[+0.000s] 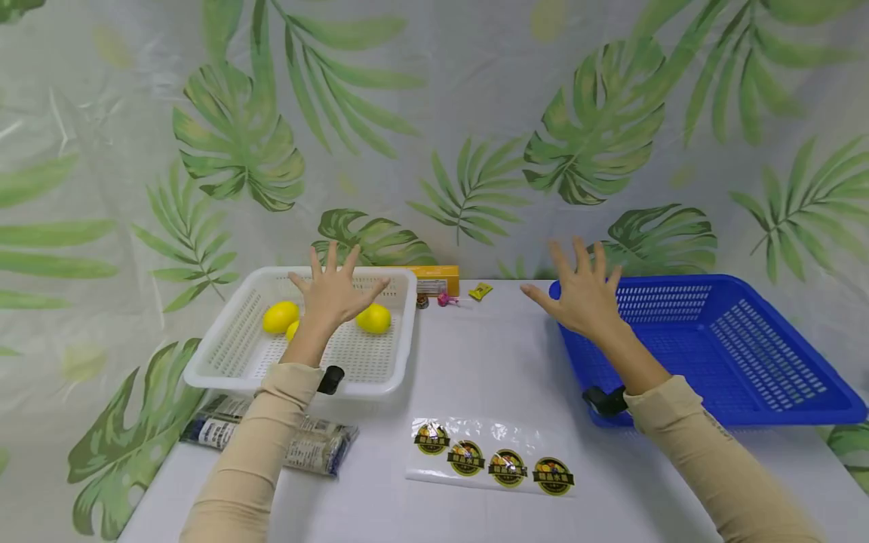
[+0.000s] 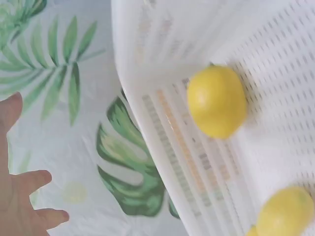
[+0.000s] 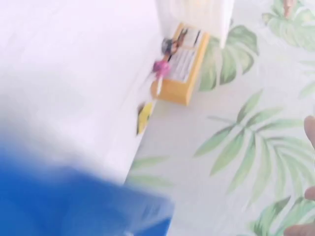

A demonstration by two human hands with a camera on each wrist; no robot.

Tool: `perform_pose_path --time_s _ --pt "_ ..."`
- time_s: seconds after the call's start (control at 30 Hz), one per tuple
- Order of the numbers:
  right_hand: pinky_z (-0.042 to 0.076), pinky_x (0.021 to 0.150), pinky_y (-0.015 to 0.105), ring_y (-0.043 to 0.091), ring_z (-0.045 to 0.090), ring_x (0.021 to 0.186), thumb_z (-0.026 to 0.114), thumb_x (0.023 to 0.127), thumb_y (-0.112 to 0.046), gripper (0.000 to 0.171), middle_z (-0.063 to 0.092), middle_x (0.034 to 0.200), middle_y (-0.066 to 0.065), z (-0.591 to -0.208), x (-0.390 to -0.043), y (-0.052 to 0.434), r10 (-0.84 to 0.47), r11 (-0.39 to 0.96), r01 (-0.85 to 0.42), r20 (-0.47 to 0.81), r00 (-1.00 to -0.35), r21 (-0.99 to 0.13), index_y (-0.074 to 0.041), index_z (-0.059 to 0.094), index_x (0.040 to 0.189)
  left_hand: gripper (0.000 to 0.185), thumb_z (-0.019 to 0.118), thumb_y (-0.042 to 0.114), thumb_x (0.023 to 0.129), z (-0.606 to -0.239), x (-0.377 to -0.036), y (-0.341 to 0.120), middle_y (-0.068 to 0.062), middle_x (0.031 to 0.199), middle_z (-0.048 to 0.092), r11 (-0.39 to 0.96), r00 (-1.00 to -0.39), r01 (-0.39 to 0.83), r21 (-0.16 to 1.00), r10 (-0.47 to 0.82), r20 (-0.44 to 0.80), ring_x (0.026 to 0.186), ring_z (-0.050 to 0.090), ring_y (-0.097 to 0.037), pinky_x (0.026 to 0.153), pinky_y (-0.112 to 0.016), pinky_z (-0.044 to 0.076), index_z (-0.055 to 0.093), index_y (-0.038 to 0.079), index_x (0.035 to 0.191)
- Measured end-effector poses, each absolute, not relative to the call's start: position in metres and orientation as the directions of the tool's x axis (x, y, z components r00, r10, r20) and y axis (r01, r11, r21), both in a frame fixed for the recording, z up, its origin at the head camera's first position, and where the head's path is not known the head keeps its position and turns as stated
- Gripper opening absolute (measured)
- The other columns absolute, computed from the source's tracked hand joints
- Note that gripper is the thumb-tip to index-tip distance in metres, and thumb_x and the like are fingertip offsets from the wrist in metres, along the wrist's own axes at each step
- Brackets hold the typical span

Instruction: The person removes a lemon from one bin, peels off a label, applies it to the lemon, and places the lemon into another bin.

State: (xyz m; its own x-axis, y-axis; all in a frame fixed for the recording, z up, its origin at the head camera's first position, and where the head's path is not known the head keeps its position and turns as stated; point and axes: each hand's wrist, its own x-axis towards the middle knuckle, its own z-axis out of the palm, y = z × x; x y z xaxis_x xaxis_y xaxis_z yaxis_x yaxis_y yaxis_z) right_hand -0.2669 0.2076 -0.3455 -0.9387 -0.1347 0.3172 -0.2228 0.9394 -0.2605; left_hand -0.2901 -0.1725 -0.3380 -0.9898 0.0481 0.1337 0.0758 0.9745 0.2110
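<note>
My left hand [image 1: 333,296] is held up over the white basket [image 1: 370,386] with its fingers spread, holding nothing. Inside that basket lie yellow lemons [image 1: 280,317]; the hand and forearm partly cover one of them. In the left wrist view a lemon [image 2: 217,101] sits by the basket's wall, and another [image 2: 285,212] shows at the lower right. My right hand [image 1: 584,296], fingers also spread and without anything in them, is raised over the near left side of the blue basket [image 1: 781,416]. No objects show inside the visible part of the blue basket.
Between the baskets at the back are an orange box [image 1: 444,280], a lollipop [image 1: 444,300], a small brown-wrapped item [image 1: 422,302] and a yellow-wrapped candy [image 1: 480,291]. A clear sheet with round fruit stickers [image 1: 508,467] lies in front. Packaged plastic bags [image 1: 319,445] lie under my left forearm.
</note>
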Motion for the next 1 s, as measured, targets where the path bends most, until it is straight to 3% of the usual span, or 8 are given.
perform_pose_path --time_s 0.03,0.13,0.23,0.43,0.57,0.7,0.87,1.0 --pt "0.005 0.097 0.076 0.051 0.0 0.137 0.051 0.086 -0.063 0.088 0.012 0.152 0.026 -0.346 -0.27 0.203 -0.158 0.929 -0.25 0.319 -0.935 -0.273 -0.016 0.017 0.151 0.086 0.039 0.07 0.085 -0.337 -0.292 -0.179 -0.022 0.155 0.009 0.974 -0.992 0.066 0.218 0.039 0.124 0.138 -0.002 -0.051 0.094 -0.079 0.008 0.016 0.02 0.152" --pt "0.014 0.101 0.072 0.051 0.012 0.135 0.059 0.087 -0.05 0.083 0.02 0.149 0.028 -0.347 -0.282 0.186 -0.241 0.872 -0.35 0.322 -0.916 -0.342 -0.009 0.022 0.149 0.081 0.047 0.058 0.089 -0.336 -0.301 -0.202 -0.029 0.14 0.038 0.97 -0.996 0.039 0.24 0.019 0.085 0.125 0.037 -0.051 0.091 -0.067 0.035 0.022 0.01 0.15" --pt "0.016 0.105 0.066 0.047 0.016 0.136 0.062 0.088 -0.04 0.081 0.021 0.149 0.026 -0.349 -0.295 0.165 -0.318 0.786 -0.415 0.276 -0.907 -0.459 -0.005 0.022 0.148 0.076 0.052 0.046 0.091 -0.336 -0.31 -0.227 -0.032 0.129 0.048 0.957 -0.999 0.008 0.29 -0.003 0.036 0.106 0.052 -0.05 0.08 -0.057 0.047 0.026 0.002 0.146" --pt "0.025 0.107 0.057 0.039 0.025 0.136 0.066 0.087 -0.03 0.078 0.027 0.149 0.023 -0.369 -0.315 0.116 -0.403 0.6 -0.451 0.237 -0.884 -0.661 0.001 0.025 0.146 0.073 0.053 0.034 0.092 -0.341 -0.32 -0.269 -0.037 0.139 0.031 0.918 -0.997 -0.043 0.395 -0.012 -0.082 0.124 0.033 -0.053 0.101 -0.059 0.032 0.023 -0.01 0.143" --pt "0.035 0.102 0.054 0.037 0.037 0.131 0.067 0.086 -0.031 0.077 0.032 0.148 0.019 -0.392 -0.317 0.083 -0.448 0.523 -0.451 0.217 -0.867 -0.723 -0.003 0.028 0.146 0.077 0.058 0.033 0.09 -0.357 -0.332 -0.29 -0.037 0.141 0.027 0.903 -0.987 -0.091 0.419 -0.025 -0.158 0.129 0.026 -0.052 0.107 -0.057 0.025 0.023 -0.012 0.142" --pt "0.042 0.097 0.05 0.038 0.044 0.126 0.066 0.087 -0.031 0.077 0.028 0.151 0.016 -0.411 -0.312 0.056 -0.492 0.48 -0.428 0.169 -0.854 -0.766 -0.007 0.026 0.148 0.088 0.063 0.046 0.085 -0.411 -0.374 -0.335 -0.031 0.145 0.027 0.888 -0.98 -0.118 0.445 -0.03 -0.199 0.131 0.025 -0.05 0.106 -0.055 0.026 0.025 -0.005 0.145" --pt "0.046 0.093 0.047 0.041 0.052 0.116 0.065 0.087 -0.029 0.075 0.028 0.149 0.02 -0.424 -0.303 0.035 -0.504 0.425 -0.377 0.131 -0.854 -0.823 -0.006 0.027 0.148 0.097 0.065 0.059 0.078 -0.491 -0.429 -0.395 -0.03 0.142 0.034 0.902 -0.982 -0.113 0.416 -0.037 -0.187 0.126 0.032 -0.049 0.101 -0.057 0.031 0.031 -0.006 0.141" --pt "0.048 0.091 0.043 0.037 0.054 0.115 0.066 0.086 -0.031 0.077 0.028 0.149 0.02 -0.432 -0.299 0.027 -0.49 0.442 -0.34 0.094 -0.867 -0.83 -0.004 0.027 0.147 0.094 0.067 0.055 0.077 -0.489 -0.415 -0.396 -0.031 0.138 0.037 0.906 -0.966 -0.143 0.398 -0.039 -0.257 0.122 0.037 -0.048 0.098 -0.056 0.036 0.034 -0.007 0.139"
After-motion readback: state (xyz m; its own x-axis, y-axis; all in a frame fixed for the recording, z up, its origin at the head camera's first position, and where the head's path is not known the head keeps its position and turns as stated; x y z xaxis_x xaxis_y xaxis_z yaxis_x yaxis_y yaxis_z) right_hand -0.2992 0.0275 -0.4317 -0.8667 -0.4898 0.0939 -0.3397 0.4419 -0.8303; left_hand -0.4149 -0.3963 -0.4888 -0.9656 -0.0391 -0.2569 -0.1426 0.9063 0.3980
